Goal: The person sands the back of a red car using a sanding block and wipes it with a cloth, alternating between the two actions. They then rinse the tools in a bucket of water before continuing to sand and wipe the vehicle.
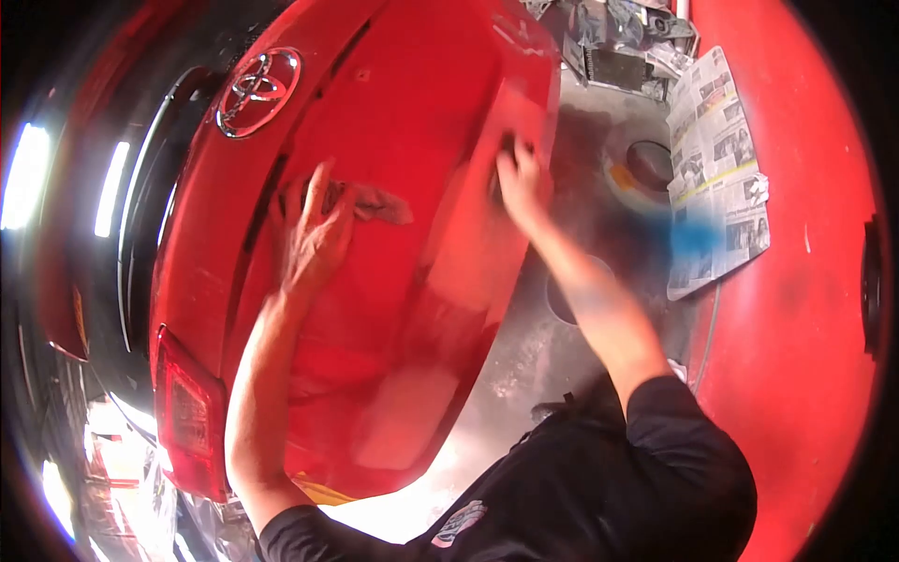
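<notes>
A glossy red car trunk lid with a chrome emblem fills the middle of the head view. My left hand rests on its panel, a crumpled grey cloth held at the thumb side and partly hidden under the palm. Some of that hand's fingers stretch over the paint. Toward the lid's right edge, my right hand curls over a small dark pad, blurred and mostly covered by the fingers. Dull, paler patches run along the lid's edge below it.
A red tail light sits at the lower left of the car. Newspaper sheets lean against a red panel on the right. Parts and plastic are piled at the top, and a round dark object lies on the grey floor.
</notes>
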{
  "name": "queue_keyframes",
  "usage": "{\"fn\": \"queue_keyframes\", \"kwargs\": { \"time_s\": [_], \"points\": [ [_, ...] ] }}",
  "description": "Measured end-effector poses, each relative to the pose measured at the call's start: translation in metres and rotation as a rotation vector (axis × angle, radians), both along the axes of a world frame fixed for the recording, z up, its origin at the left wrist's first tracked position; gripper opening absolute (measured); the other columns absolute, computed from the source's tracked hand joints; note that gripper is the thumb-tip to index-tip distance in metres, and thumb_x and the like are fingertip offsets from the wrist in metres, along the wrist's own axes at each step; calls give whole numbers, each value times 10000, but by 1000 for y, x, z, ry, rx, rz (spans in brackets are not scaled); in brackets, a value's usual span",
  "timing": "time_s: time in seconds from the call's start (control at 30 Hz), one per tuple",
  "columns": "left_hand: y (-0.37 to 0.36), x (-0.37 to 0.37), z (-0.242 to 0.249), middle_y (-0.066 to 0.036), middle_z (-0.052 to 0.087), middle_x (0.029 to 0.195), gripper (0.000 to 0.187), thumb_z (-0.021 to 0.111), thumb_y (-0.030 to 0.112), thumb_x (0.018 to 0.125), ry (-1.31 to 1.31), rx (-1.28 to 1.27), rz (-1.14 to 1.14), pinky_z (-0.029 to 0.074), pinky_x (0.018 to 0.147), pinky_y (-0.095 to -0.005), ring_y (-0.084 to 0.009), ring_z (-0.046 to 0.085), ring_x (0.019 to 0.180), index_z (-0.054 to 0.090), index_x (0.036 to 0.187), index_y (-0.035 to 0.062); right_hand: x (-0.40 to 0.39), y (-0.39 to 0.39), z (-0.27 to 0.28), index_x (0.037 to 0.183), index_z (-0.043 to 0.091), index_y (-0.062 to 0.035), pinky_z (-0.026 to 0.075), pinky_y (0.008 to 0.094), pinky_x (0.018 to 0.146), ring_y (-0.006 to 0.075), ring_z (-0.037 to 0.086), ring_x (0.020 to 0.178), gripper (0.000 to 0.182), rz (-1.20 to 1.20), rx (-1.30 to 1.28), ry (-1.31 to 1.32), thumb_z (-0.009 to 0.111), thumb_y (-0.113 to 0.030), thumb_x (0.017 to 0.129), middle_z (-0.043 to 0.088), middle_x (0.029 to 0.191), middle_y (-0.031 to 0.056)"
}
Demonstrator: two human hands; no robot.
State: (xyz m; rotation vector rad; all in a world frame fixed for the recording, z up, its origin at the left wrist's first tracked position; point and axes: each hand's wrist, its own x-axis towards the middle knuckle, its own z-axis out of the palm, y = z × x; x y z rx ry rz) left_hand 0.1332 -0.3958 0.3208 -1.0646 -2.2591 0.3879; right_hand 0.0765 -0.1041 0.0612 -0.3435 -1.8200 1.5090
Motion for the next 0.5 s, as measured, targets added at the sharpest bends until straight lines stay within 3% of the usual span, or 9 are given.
{"fn": "queue_keyframes", "kwargs": {
  "time_s": [0.07,0.1,0.17,0.2,0.27,0.33,0.4,0.43,0.5],
  "points": [
    [7,7,-3,-100,524,1602,410,782,163,885,-15,-49,16,413,1131,-627,-387,508,1407,781,1291,224,-69,48,23,1543,610,-104,539,504,1080,460,623,1333,599,110,-30,-222,641,-370,1007,660,1404,301],
    [7,4,-4,-100,524,1602,410,782,163,885,-20,-53,13,413,1131,-627,-387,508,1407,781,1291,224,-56,45,24,1543,610,-104,539,504,1080,460,623,1333,599,107,-34,-227,641,-370,1007,660,1404,301],
    [3,-6,-9,-89,545,1583,435,768,134,882,-142,-24,5,391,1144,-662,-399,494,1419,789,1293,272,0,21,21,1543,611,-97,544,499,1071,458,617,1343,586,6,74,-262,640,-352,1015,606,1487,296],
    [3,-11,-9,-89,545,1583,435,768,134,882,-136,-12,-1,391,1144,-662,-399,494,1419,789,1293,272,45,1,1,1568,584,-68,523,511,1125,476,566,1419,603,-26,146,-54,662,-304,1019,502,1620,280],
    [1,-16,-9,-84,565,1561,419,778,143,869,-97,-40,-2,378,1153,-677,-403,498,1414,799,1270,263,121,-33,-20,1614,513,-12,440,488,1239,434,472,1542,662,-13,342,-42,697,-228,1016,369,1742,241],
    [3,-15,-4,-84,578,1545,415,786,147,861,-82,-27,-28,372,1159,-678,-397,501,1413,801,1260,262,84,-33,-28,1595,543,-34,479,486,1196,410,519,1509,628,-21,209,21,673,-253,1021,479,1670,245],
    [9,-15,-2,-85,590,1529,411,794,151,853,-76,-4,-57,365,1165,-678,-391,504,1412,804,1249,261,-35,2,-13,1569,575,-55,524,491,1125,395,603,1418,597,185,-265,9,646,-301,1029,620,1524,242],
    [11,-13,0,-83,597,1517,405,801,162,847,-122,7,-49,360,1170,-674,-381,507,1410,804,1242,255,-46,10,-13,1569,575,-55,524,491,1125,395,603,1418,597,184,-266,6,646,-301,1029,620,1524,242],
    [10,-11,3,-81,604,1505,401,809,173,842,-176,3,-42,354,1175,-669,-372,510,1408,804,1235,250,-55,18,-11,1470,617,-12,552,454,908,353,662,1087,497,157,-202,12,654,-246,1033,666,1174,205]
  ]
}}
